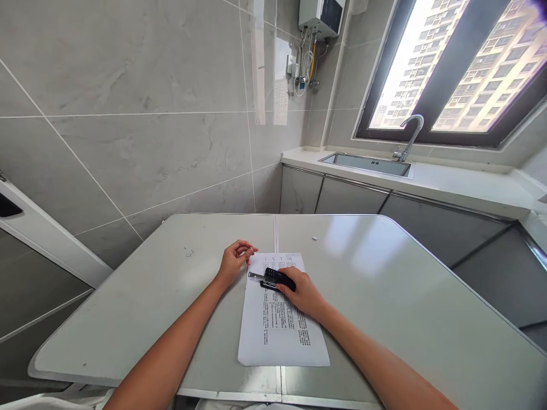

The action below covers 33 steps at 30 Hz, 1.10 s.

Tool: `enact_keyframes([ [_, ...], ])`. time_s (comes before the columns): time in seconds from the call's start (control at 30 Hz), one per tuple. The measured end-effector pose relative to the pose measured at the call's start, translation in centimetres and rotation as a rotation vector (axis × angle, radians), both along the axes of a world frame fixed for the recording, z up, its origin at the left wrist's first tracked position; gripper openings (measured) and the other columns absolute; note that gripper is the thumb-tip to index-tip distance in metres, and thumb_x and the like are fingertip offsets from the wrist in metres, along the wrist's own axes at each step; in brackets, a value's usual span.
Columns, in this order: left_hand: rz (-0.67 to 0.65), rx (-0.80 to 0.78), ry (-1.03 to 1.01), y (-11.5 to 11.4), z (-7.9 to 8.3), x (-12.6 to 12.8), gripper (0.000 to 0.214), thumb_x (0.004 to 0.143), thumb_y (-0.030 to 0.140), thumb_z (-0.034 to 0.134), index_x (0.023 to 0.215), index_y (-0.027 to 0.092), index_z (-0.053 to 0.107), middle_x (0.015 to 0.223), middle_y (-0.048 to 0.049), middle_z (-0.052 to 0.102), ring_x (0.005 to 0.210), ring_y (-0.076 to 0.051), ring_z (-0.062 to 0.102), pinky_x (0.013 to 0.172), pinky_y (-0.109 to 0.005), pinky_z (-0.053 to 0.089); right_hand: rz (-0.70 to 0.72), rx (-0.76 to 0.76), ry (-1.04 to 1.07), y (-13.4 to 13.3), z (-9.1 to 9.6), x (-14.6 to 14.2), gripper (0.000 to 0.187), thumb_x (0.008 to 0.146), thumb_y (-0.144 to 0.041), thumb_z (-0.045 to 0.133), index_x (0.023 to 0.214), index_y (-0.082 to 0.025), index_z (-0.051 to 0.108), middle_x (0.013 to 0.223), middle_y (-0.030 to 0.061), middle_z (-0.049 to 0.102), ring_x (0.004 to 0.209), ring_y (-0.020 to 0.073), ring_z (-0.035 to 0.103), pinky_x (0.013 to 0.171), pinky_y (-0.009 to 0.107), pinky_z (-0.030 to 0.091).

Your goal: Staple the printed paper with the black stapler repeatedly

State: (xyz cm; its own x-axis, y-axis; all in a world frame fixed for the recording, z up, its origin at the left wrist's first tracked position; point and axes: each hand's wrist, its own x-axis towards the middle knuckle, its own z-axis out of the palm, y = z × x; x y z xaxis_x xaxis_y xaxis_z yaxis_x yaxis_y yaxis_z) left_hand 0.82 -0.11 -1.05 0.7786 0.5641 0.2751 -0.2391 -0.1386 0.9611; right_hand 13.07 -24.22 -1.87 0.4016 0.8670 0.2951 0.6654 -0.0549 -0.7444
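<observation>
Head view is showing the right grip [301, 288] wrapping around a black stapler [282, 279], thumb on the near side and fingers over the far side. The stapler is sitting within and just left of that grip, over the far half of a printed sheet [277, 347], and its slim metal rail [256, 277] is pointing away from the right grip, toward the left one. The left grip [234, 259] is curling its fingers just beyond the rail's tip, beside the sheet's far left corner; whether they are pinching anything, I cannot tell. Nearer than both grips, the rest of the sheet is lying between the forearms. Carrying it, a pale table [128, 319] is spreading out on either side of the grips. Beyond the right grip, a small white scrap [314, 238] is lying on the tabletop. Well apart, ahead and to the right of the right grip, a curved faucet [413, 136] is standing by a sink [363, 162].
</observation>
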Motion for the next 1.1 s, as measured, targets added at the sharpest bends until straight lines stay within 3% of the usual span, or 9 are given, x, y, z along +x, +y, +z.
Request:
enact_keyframes([
  [0.2, -0.059, 0.114, 0.107, 0.2, -0.5, -0.3, 0.033, 0.08, 0.045, 0.082, 0.097, 0.018, 0.077, 0.094, -0.0092, 0.075, 0.082, -0.02, 0.069, 0.054, -0.025, 0.049, -0.129, 0.08, -0.025, -0.1, -0.1, 0.7, 0.029, 0.095, -0.035, 0.064, 0.123, -0.026, 0.064, 0.112, 0.0069, 0.072, 0.103, 0.0258, 0.066, 0.092, 0.042, 0.051],
  [0.37, -0.077, 0.247, 0.127, -0.2, -0.2, -0.4, 0.032, 0.091, 0.046, 0.071, 0.104, 0.019, 0.081, 0.085, -0.0065, 0.072, 0.074, -0.016, 0.064, 0.058, -0.026, 0.047, -0.203, 0.016, -0.132, -0.2, -0.3, 1.5, 0.027, 0.095, -0.034, 0.064, 0.12, -0.026, 0.065, 0.102, 0.0058, 0.071, 0.093, 0.0244, 0.064, 0.085, 0.039, 0.05],
  [0.53, -0.109, 0.39, 0.139, -1.0, 0.3, -0.4, 0.031, 0.095, 0.043, 0.066, 0.112, 0.02, 0.078, 0.085, -0.0043, 0.07, 0.068, -0.013, 0.061, 0.067, -0.028, 0.048, -0.2, 0.008, -0.152, -0.2, -0.4, 1.3, 0.025, 0.096, -0.036, 0.063, 0.118, -0.026, 0.065, 0.099, 0.005, 0.07, 0.09, 0.0231, 0.064, 0.082, 0.037, 0.049],
  [0.7, -0.124, 0.558, 0.134, -1.2, 0.4, -0.5, 0.027, 0.095, 0.044, 0.067, 0.1, 0.021, 0.081, 0.088, -0.0067, 0.073, 0.074, -0.016, 0.061, 0.068, -0.03, 0.047, -0.169, -0.004, -0.18, -0.4, -0.2, 1.1, 0.025, 0.097, -0.038, 0.061, 0.118, -0.025, 0.065, 0.098, 0.0056, 0.07, 0.089, 0.0236, 0.064, 0.082, 0.039, 0.049],
  [0.93, -0.159, 0.562, 0.107, -1.4, 0.9, -0.6, 0.025, 0.09, 0.043, 0.072, 0.1, 0.023, 0.082, 0.101, -0.0108, 0.074, 0.087, -0.02, 0.067, 0.075, -0.034, 0.053, -0.16, 0.016, -0.153, -0.5, -0.2, 1.3, 0.027, 0.096, -0.039, 0.061, 0.119, -0.025, 0.065, 0.095, 0.0054, 0.068, 0.084, 0.0227, 0.063, 0.078, 0.037, 0.05],
  [1.1, -0.219, 0.518, 0.145, -1.4, 1.0, -0.7, 0.025, 0.084, 0.042, 0.079, 0.1, 0.023, 0.081, 0.1, -0.0089, 0.076, 0.085, -0.02, 0.068, 0.077, -0.034, 0.054, -0.175, 0.029, -0.128, -0.7, -0.1, 1.4, 0.026, 0.095, -0.037, 0.063, 0.118, -0.025, 0.065, 0.098, 0.0058, 0.069, 0.086, 0.0225, 0.064, 0.079, 0.037, 0.05],
])
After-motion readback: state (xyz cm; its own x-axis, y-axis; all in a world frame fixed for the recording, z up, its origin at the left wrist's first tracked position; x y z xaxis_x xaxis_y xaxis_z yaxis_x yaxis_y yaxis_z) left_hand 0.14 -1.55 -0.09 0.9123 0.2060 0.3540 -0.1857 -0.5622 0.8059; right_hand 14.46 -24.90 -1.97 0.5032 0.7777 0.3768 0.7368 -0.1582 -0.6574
